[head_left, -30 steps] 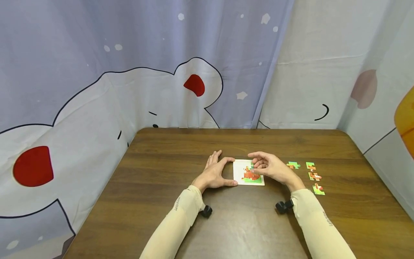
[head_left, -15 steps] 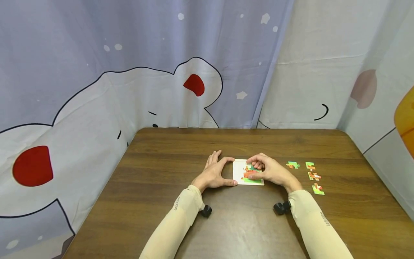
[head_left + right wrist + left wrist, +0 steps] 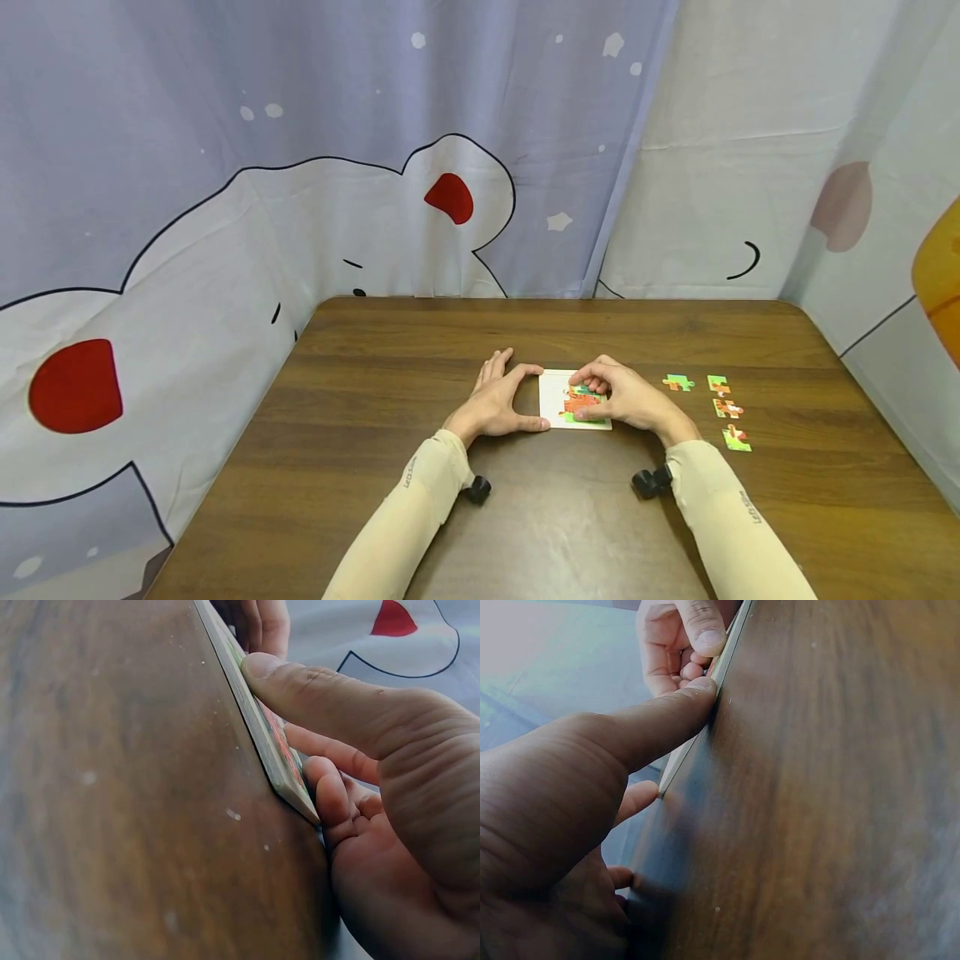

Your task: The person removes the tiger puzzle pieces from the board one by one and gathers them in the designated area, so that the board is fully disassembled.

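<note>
While left hand (image 3: 493, 405), spread, touches squarish board (image 3: 552, 395) | right hand (image 3: 628, 397): hold unclear (woodgrain table (image 3: 555, 508))

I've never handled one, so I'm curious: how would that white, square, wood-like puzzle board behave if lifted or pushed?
The puzzle board is probably stiff, since its edge looks straight. Being thin, it is likely light. Lying flat on the brown, wood-grained tabletop, it would probably slide rather than roll or tip.
</note>
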Available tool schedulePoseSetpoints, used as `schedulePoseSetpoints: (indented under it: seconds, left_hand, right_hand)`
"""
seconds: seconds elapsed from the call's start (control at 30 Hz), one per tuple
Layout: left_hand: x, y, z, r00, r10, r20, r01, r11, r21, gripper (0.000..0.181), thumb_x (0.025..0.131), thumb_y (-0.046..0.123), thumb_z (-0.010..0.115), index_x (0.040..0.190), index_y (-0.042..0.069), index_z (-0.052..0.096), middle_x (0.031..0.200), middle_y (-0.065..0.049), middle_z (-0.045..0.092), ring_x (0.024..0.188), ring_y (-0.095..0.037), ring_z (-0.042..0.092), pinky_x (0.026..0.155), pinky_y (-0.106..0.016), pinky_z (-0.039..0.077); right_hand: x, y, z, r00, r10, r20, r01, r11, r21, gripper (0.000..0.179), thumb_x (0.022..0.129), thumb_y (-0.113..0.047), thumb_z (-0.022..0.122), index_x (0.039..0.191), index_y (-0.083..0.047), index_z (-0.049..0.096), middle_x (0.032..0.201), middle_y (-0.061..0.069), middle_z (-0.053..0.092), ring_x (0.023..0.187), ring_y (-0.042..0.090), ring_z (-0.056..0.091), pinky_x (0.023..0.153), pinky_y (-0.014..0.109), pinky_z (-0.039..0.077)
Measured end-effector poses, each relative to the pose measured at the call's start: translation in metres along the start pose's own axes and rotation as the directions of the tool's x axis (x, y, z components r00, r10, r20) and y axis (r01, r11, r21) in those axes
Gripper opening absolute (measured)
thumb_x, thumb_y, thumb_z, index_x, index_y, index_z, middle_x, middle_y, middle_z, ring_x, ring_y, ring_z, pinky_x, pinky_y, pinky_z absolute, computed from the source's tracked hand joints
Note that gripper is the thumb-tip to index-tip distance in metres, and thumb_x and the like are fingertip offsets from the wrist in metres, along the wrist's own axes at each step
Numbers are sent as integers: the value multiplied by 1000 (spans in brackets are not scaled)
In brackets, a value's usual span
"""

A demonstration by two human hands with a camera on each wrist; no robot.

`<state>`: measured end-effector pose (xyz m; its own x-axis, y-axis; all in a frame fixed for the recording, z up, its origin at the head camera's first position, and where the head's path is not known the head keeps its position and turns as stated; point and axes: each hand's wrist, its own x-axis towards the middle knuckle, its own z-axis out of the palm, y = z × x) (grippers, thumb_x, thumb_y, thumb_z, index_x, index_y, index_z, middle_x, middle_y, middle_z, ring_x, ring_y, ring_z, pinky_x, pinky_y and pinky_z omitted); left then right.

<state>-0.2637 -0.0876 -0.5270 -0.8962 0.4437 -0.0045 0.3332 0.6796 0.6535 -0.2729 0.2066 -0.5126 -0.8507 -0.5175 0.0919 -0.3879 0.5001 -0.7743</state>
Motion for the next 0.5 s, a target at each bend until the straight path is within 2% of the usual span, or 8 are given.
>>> schedulePoseSetpoints:
  seconds: [0.5]
  left_hand:
    - [0, -2, 2, 1000, 25, -19, -25, 1000, 0, 88, 83, 49, 98, 157, 29, 56, 184, -24, 11, 172, -46, 0, 138, -65, -1]
  right_hand:
    - [0, -3, 1, 1000, -23, 14, 22, 1000, 16, 49, 85, -18, 100, 126, -8, 73, 111, 9, 60, 104, 23, 55, 92, 26, 47]
